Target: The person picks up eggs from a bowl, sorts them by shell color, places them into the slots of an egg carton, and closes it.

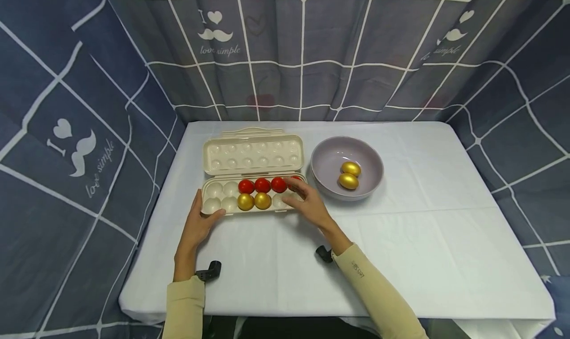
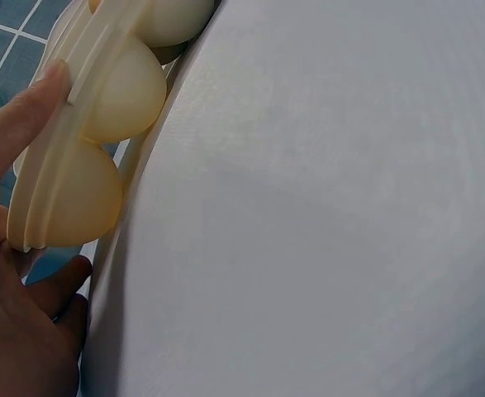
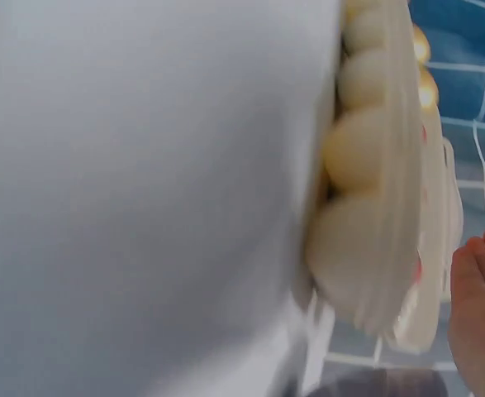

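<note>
A cream egg carton point(image 1: 254, 154) lies with its lid folded back. Several red eggs point(image 1: 262, 185) sit in its far row, and two gold eggs point(image 1: 262, 201) in the near row. My left hand point(image 1: 198, 227) grips the carton's left end; in the left wrist view its thumb point(image 2: 27, 116) lies along the rim. Over the right end is my right hand point(image 1: 313, 208), its fingers partly covering the rightmost red egg. Straight fingers point(image 3: 479, 265) holding nothing show in the right wrist view. Right of the carton stands a grey-purple bowl point(image 1: 324, 163) with two gold eggs point(image 1: 349, 181).
A white cloth covers the table point(image 1: 427, 245). Dark checked curtains point(image 1: 338, 47) hang behind it and on both sides. Small black wrist cameras point(image 1: 213, 269) stick out from both forearms above the tabletop.
</note>
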Available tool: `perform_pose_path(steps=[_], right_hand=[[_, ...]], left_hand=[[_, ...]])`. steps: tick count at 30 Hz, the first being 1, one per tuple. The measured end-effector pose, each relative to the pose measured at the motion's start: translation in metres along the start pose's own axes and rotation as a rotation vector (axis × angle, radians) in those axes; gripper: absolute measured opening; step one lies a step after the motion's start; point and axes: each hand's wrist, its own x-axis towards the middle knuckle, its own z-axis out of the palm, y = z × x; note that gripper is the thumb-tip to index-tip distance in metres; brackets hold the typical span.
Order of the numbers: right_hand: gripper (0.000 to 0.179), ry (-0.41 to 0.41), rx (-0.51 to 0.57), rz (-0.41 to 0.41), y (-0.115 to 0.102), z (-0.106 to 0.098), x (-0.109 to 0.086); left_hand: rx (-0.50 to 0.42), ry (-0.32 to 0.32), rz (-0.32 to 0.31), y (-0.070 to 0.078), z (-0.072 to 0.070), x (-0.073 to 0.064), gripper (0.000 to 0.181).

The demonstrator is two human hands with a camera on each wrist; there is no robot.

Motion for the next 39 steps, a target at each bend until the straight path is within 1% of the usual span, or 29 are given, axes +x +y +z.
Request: perform_pose_path(steps=[5, 10, 14, 17, 19, 25, 28, 30, 35, 39], right_hand=[[0.048, 0.077, 0.001, -0.028, -0.008, -0.027, -0.008], [0.050, 0.150, 0.012, -0.007, -0.015, -0.054, -0.017], [0.052, 0.172, 0.040, 0.002, -0.006, -0.075, -0.023], [0.053, 0.179, 0.021, 0.012, 0.003, -0.088, -0.025], [0.054, 0.194, 0.002, 0.022, 0.005, -0.095, -0.028], [0.051, 0.297, -0.023, 0.000, 0.001, -0.115, -0.037], [0.051, 0.330, -0.038, 0.000, 0.000, -0.124, -0.039], [0.052, 0.335, -0.041, 0.003, 0.000, -0.127, -0.040], [0.052, 0.324, -0.042, 0.046, 0.004, -0.131, -0.040], [0.054, 0.314, -0.068, 0.123, 0.003, -0.135, -0.038]], left_hand=[[0.008, 0.004, 0.003, 0.001, 0.001, 0.000, 0.109], [0.002, -0.003, 0.009, 0.001, 0.001, 0.000, 0.109], [0.002, 0.003, 0.011, -0.001, -0.001, -0.001, 0.109], [-0.004, 0.013, 0.010, -0.002, -0.003, -0.003, 0.109], [-0.008, 0.018, 0.012, -0.003, -0.003, -0.004, 0.109], [0.005, 0.015, 0.003, -0.003, -0.003, -0.005, 0.109], [0.009, 0.012, 0.006, -0.002, -0.004, -0.005, 0.109], [0.010, 0.012, 0.008, -0.001, -0.004, -0.004, 0.109], [0.006, 0.011, 0.003, 0.000, -0.002, -0.003, 0.110], [0.017, 0.008, 0.009, 0.000, 0.000, -0.002, 0.110]])
